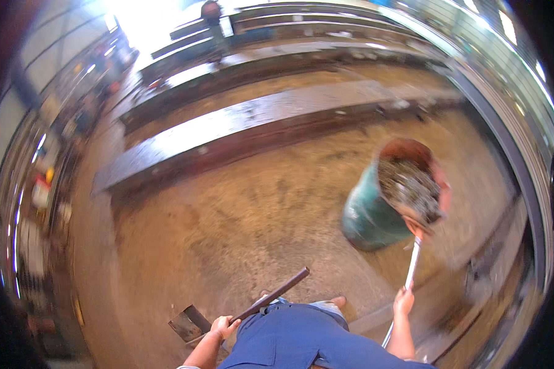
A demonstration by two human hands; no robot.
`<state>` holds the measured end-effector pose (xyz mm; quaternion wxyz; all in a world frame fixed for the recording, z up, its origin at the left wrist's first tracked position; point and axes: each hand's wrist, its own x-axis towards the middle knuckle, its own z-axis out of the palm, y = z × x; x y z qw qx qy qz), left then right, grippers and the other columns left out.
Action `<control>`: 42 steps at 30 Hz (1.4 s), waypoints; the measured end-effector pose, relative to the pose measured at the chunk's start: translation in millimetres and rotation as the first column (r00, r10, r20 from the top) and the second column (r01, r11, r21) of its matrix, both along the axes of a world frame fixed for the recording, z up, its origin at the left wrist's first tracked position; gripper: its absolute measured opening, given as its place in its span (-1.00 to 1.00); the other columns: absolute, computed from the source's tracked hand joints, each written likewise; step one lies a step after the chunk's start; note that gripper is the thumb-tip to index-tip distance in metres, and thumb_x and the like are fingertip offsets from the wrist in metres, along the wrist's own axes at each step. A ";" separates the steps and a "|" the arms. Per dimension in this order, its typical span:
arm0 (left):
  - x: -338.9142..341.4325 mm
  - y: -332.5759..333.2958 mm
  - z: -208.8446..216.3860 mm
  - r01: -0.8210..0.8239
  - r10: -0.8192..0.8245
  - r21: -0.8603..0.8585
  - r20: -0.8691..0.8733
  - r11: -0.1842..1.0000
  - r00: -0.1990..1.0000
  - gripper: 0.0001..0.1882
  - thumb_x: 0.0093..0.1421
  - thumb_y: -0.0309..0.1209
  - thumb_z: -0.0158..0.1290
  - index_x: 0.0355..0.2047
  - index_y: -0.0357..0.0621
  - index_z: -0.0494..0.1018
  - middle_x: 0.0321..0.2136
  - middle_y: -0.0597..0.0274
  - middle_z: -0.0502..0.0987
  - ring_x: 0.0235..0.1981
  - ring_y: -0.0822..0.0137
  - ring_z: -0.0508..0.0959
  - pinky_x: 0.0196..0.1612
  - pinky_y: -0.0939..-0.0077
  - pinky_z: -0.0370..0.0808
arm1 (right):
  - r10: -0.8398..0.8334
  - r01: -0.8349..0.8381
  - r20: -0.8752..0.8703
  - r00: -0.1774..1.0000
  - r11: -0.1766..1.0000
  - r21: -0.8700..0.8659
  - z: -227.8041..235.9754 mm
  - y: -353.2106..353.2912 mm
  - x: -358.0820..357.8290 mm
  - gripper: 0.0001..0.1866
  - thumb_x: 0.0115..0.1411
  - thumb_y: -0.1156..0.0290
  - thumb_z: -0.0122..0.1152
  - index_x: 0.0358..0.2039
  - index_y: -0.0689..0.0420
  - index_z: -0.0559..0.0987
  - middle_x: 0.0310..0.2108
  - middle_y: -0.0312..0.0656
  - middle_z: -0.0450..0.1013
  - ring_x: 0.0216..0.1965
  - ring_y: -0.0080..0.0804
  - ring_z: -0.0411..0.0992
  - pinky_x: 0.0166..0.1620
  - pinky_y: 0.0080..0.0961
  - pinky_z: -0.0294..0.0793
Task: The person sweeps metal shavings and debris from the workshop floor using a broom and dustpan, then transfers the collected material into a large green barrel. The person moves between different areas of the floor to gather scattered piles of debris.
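Your left hand (pixel 225 327) has its fingers clamped on a dark bar (pixel 280 289) that slants up across your front; a flat dark pan (pixel 191 324) sits just beside that hand, though you cannot tell whether the two join. Your right hand (pixel 404 301) has its fingers closed around a white pole (pixel 414 261), its blurred reddish end at the near rim of the green drum (pixel 368 212). The drum leans on the brown floor (pixel 228 221), ahead and right, with grey debris (pixel 409 181) inside. Beyond lies a long beam (pixel 240 120).
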<state>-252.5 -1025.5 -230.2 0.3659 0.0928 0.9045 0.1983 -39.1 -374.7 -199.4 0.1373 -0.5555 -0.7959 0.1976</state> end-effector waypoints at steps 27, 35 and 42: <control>-23.5 -346.6 -0.4 -0.962 0.952 0.121 -0.215 0.246 0.217 -0.50 0.19 0.03 0.11 -0.51 -0.24 0.50 -0.63 -0.15 0.49 -0.46 -0.22 0.55 -0.42 0.02 0.45 | 0.390 -0.295 0.077 0.918 0.799 -0.524 -154.5 -556.4 -822.7 -0.22 0.40 -0.22 -0.34 -0.19 0.30 0.60 -0.22 0.16 0.57 -0.17 0.08 0.54 -0.13 -0.04 0.44; -141.0 -529.7 -18.3 -0.980 0.957 0.181 -0.288 0.082 0.027 -0.51 0.19 0.02 0.11 -0.51 -0.24 0.50 -0.63 -0.13 0.49 -0.48 -0.20 0.55 -0.43 0.03 0.45 | 0.901 -0.818 0.271 0.338 0.423 -0.390 -90.7 -928.9 -1035.3 -0.66 0.26 0.17 0.06 -0.05 0.05 0.54 -0.14 0.03 0.57 -0.08 0.01 0.55 -0.05 -0.11 0.54; -274.1 -779.6 -36.6 -0.955 0.946 0.248 -0.313 0.163 0.080 -0.52 0.20 0.00 0.11 -0.50 -0.24 0.49 -0.64 -0.11 0.49 -0.49 -0.19 0.54 -0.44 0.03 0.46 | 0.783 -0.924 0.615 -0.088 0.167 -0.344 -100.4 -1109.4 -1033.8 -0.72 0.08 0.24 0.29 -0.20 0.01 0.73 -0.11 -0.11 0.61 -0.06 -0.15 0.59 -0.03 -0.26 0.59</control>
